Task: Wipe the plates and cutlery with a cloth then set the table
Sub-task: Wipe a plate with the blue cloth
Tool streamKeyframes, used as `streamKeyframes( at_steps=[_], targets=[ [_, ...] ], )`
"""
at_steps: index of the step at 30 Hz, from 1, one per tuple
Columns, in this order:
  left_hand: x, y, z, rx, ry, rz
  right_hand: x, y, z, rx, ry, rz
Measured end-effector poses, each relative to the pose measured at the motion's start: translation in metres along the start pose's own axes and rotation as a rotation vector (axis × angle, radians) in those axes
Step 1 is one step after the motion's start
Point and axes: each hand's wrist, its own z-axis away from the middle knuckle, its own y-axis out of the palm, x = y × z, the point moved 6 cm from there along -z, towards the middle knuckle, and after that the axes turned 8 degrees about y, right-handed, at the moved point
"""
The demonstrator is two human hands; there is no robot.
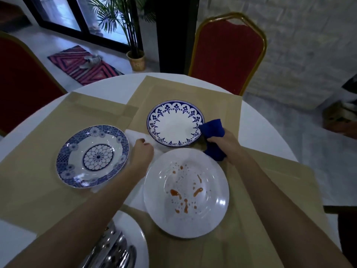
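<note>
right hand (222, 144) grips blue cloth (212, 130) centre right; left hand (143, 149) curled, perhaps pinching napkin (138, 134), unclear; lower-centre white plate (186, 192) stained, cutlery (116, 248) lower left pending.

I see my right hand (224, 146) gripping a blue cloth (212, 128) at the edge of a blue-rimmed plate (175, 122). Nearest me sits a white plate (212, 180) spotted with red sauce. My left hand (143, 153), fingers curled, lies on a white napkin (135, 135) beside a blue patterned plate (92, 155).

Worn on the head, looking forward and down from close above the round white table (108, 88), toward the far red chair (228, 55).
</note>
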Motion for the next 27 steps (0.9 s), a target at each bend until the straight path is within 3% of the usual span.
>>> streamKeyframes(
  at_steps=[5, 7, 10, 13, 18, 21, 23, 25, 27],
  targets=[
    [0.042, -0.004, 0.069, 0.262, -0.064, -0.251, -0.046, -0.04, 0.058, -0.127, -0.038, 0.277],
    [0.042, -0.005, 0.081, 0.347, -0.056, -0.253, -0.063, -0.036, 0.078, -0.05, 0.028, 0.239],
    [0.027, -0.014, 0.095, 0.313, 0.093, -0.342, -0.087, -0.025, 0.111, 0.024, 0.115, 0.177],
    [0.01, -0.022, 0.114, 0.346, 0.114, -0.153, -0.096, -0.029, 0.142, -0.033, 0.104, 0.067],
    [-0.005, -0.033, 0.172, 0.589, -0.138, 0.351, -0.067, -0.045, 0.194, -0.043, 0.033, 0.013],
    [-0.008, -0.039, 0.205, 0.637, -0.169, 0.563, -0.037, -0.055, 0.217, -0.089, -0.076, 0.045],
    [-0.017, -0.041, 0.224, 0.65, -0.108, 0.677, -0.009, -0.058, 0.234, -0.252, -0.244, 0.302],
    [-0.022, -0.041, 0.239, 0.637, -0.046, 0.795, 0.014, -0.051, 0.25, -0.481, -0.432, 0.763],
    [-0.024, -0.04, 0.253, 0.661, 0.001, 0.866, 0.022, -0.034, 0.268, -0.62, -0.506, 1.109]
  ],
)
